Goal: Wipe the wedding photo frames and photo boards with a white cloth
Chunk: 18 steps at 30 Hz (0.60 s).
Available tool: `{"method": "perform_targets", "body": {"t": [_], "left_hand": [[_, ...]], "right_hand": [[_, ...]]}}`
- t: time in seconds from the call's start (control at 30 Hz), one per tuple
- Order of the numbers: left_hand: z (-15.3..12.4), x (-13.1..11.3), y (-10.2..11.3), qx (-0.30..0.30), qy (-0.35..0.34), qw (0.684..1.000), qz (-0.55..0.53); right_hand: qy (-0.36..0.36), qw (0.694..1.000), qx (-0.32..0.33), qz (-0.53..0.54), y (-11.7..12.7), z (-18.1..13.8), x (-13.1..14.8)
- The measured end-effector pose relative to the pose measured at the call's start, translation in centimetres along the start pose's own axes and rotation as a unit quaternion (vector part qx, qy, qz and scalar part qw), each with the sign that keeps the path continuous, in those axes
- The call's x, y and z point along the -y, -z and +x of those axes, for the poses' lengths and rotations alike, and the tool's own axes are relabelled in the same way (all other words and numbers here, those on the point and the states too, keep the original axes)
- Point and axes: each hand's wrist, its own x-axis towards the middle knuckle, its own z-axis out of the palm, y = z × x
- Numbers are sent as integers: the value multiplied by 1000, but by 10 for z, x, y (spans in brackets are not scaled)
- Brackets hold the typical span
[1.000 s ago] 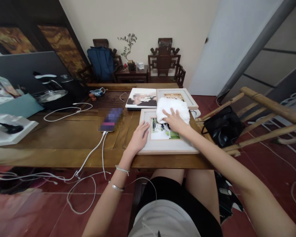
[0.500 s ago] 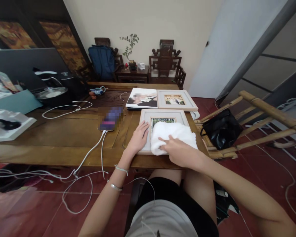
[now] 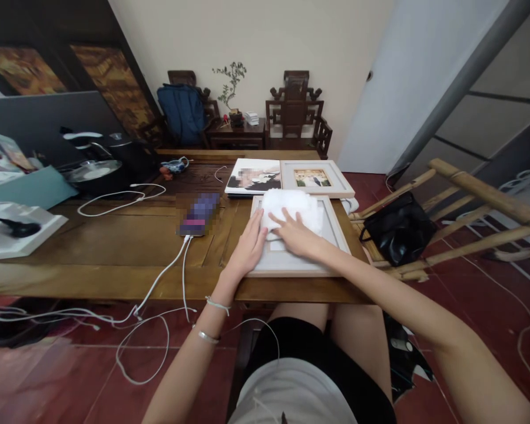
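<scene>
A light wooden picture frame (image 3: 304,271) lies flat at the near right of the table. Across its upper left part rests a folded white cloth (image 3: 294,202), hiding most of the picture inside. My right hand (image 3: 295,234) presses on the cloth from above, its fingers spread apart. Along the frame's left side lies my left hand (image 3: 249,244), fingers stretched out and open. The left fingertips are close beside the cloth.
Behind the frame lie a second framed photo (image 3: 341,187) and a photo book (image 3: 254,184). A phone (image 3: 199,213) with white cables (image 3: 170,265) is to the left. A bamboo chair (image 3: 481,191) holding a black bag (image 3: 400,229) stands at the right.
My right hand has slid the cloth up and to the left across the frame, uncovering its lower right part. My left hand stays at the frame's left side.
</scene>
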Motion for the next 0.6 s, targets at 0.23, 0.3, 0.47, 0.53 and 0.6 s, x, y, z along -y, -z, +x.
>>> {"method": "perform_targets", "body": {"t": [0.23,0.3,0.47,0.53,0.6], "left_hand": [[-2,-3,1,-29,-17,999,-19],[-3,-2,2,-19,-6,1000,-18],[-2,-3,1,-7,8,1000,-5],[-1,-1,1,-2,4,1000,7],[-1,1,0,1,-4,1000,21]], "right_hand": [[116,991,55,41,16,-42,32],[88,995,48,31,14,-36,34],[18,1000,-19,-16,1,2,13],[-2,998,-44,-42,0,20,-2],[-28,994,-73,-72,3,35,-15]]}}
